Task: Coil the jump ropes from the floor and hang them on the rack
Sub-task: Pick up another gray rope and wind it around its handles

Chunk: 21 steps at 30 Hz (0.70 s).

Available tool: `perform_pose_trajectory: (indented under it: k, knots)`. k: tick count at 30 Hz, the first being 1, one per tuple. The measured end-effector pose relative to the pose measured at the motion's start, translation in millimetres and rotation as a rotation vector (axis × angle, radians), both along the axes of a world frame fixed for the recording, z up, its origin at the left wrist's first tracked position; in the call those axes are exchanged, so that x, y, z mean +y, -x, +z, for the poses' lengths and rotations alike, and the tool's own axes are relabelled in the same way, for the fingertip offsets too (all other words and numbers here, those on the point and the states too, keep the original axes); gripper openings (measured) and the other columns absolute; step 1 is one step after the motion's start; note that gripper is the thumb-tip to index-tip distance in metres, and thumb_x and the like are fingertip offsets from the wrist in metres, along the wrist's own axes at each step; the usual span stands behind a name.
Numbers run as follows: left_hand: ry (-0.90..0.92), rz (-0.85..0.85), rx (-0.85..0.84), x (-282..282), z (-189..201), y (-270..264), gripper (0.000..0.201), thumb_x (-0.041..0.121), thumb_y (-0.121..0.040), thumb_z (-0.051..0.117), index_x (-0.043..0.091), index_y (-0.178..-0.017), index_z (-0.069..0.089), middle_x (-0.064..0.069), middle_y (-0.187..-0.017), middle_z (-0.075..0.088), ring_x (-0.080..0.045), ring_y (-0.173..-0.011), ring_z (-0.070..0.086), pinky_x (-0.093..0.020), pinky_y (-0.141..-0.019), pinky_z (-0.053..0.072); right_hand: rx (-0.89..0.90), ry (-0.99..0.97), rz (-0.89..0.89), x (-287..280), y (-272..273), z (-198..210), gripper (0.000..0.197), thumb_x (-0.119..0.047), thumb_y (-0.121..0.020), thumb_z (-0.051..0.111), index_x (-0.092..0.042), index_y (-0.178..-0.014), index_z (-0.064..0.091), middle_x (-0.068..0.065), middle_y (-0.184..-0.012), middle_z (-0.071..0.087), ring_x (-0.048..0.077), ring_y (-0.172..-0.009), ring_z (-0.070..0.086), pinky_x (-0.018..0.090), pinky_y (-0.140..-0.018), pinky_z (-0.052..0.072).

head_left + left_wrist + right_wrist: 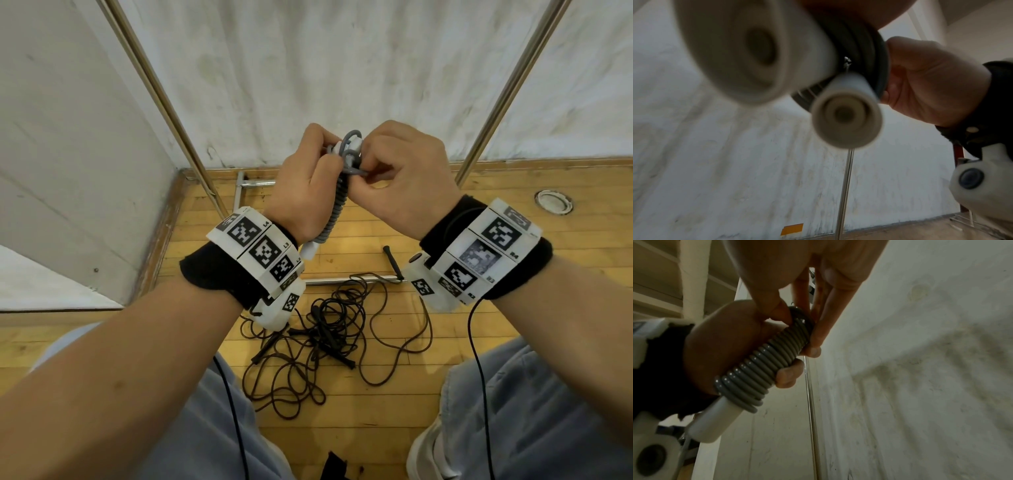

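The grey jump rope [337, 202], wound round its white handles [846, 120], is gripped by left hand [305, 192] fingers [789, 374]; right hand [400, 178] fingers pinch its top loop. Wrist tags read L4, R4.

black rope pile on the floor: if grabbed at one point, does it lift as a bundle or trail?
The black rope pile would probably trail: thin cord lies in loose overlapping loops, so it looks floppy. The handles mixed into it would likely dangle. Loops crossing the rack's base bar might snag.
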State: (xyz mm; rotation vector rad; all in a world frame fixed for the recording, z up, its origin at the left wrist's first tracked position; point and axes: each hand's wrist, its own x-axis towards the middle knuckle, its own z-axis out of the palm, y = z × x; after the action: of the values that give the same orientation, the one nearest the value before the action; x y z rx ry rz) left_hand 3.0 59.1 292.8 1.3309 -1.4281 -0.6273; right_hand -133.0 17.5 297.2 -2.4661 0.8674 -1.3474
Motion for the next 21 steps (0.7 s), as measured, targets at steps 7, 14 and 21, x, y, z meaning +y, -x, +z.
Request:
perform_pose_trajectory:
  k: [7,14,21]
  knots:
    - [0.06,0.058,-0.08,-2,-4,-5,0.009,0.019,-0.088,0.036,0.027,-0.084,0.039,0.007,-0.064,0.046,-0.006,-0.055,0.041,-0.035,-0.053,0.039,-0.066,-0.177,0.033,0,0,1,0.011,-0.01,-0.075,0.07,-0.002,-0.068,0.069,0.011,-0.077,0.065,0.022,-0.07,0.062,0.03,-0.065,0.052]
    - [0.145,0.034,-0.258,-2,-4,-9,0.007,0.017,-0.09,0.035,0.017,-0.096,0.038,0.012,-0.06,0.045,-0.003,-0.051,0.043,-0.013,-0.045,0.032,-0.209,-0.764,0.068,-6,2,10,0.008,-0.015,-0.082,0.067,-0.01,-0.082,0.073,0.007,-0.078,0.072,0.017,-0.068,0.071,0.038,-0.072,0.06]
    - [0.139,0.023,-0.215,-1,-1,-4,0.008,0.018,-0.089,0.036,0.014,-0.092,0.041,0.003,-0.057,0.048,-0.014,-0.047,0.043,-0.025,-0.043,0.035,-0.175,-0.556,-0.079,0,-2,9,0.013,-0.021,-0.076,0.062,-0.018,-0.066,0.069,0.0,-0.063,0.066,0.012,-0.053,0.065,0.028,-0.056,0.055]
